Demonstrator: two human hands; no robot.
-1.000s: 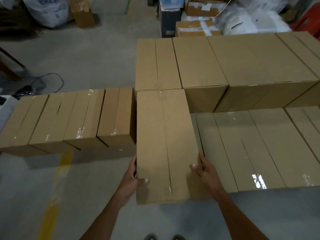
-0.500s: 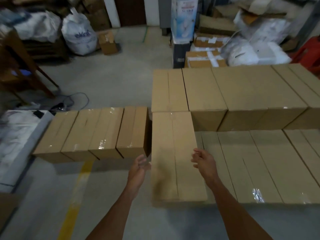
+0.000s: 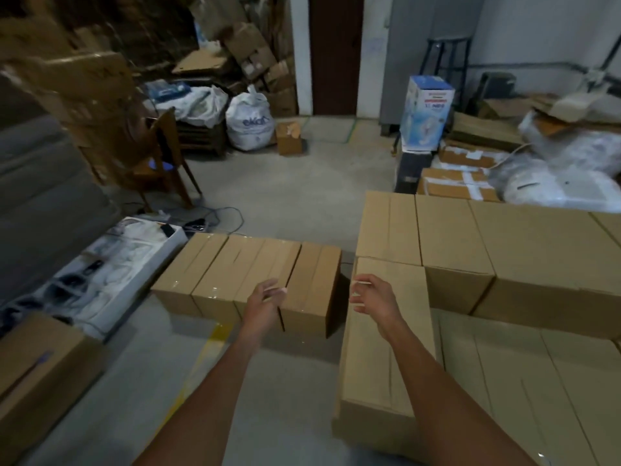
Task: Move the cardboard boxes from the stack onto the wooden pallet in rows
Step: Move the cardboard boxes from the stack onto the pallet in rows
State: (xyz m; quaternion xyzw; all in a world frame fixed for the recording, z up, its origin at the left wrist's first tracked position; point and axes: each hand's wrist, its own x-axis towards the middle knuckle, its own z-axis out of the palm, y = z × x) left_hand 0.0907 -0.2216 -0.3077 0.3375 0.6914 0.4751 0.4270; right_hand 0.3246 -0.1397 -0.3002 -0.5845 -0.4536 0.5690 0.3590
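Head view: the person's left hand (image 3: 265, 302) and right hand (image 3: 373, 297) are both raised in front of the body, fingers loosely curled and spread. They grip nothing and touch no box. Beneath the right hand lies a long plain brown cardboard box (image 3: 379, 371), flat on its broad side. Its right edge sits against a low layer of matching brown boxes (image 3: 524, 391), and its far end meets a taller block of brown boxes (image 3: 510, 250). Beyond the left hand, across a narrow gap, a short row of four brown taped boxes (image 3: 235, 267) stands, as far as can be seen, on the grey concrete floor (image 3: 289, 196), near a yellow painted floor line (image 3: 210, 348).

The wooden pallet is not visible, since boxes cover whatever lies under them. Which group is the stack and which the pallet load cannot be told for certain. Judging by its snug fit, the long box looks set as the end piece of the low layer. A good deal seems done, with the row of four probably left to carry over.

A white plastic sack (image 3: 250, 124) at the back bears blue lettering that reads roughly "ekat". A tall blue-and-white carton (image 3: 426, 112) carries red print too small to read. The brown boxes show clear tape and no labels.
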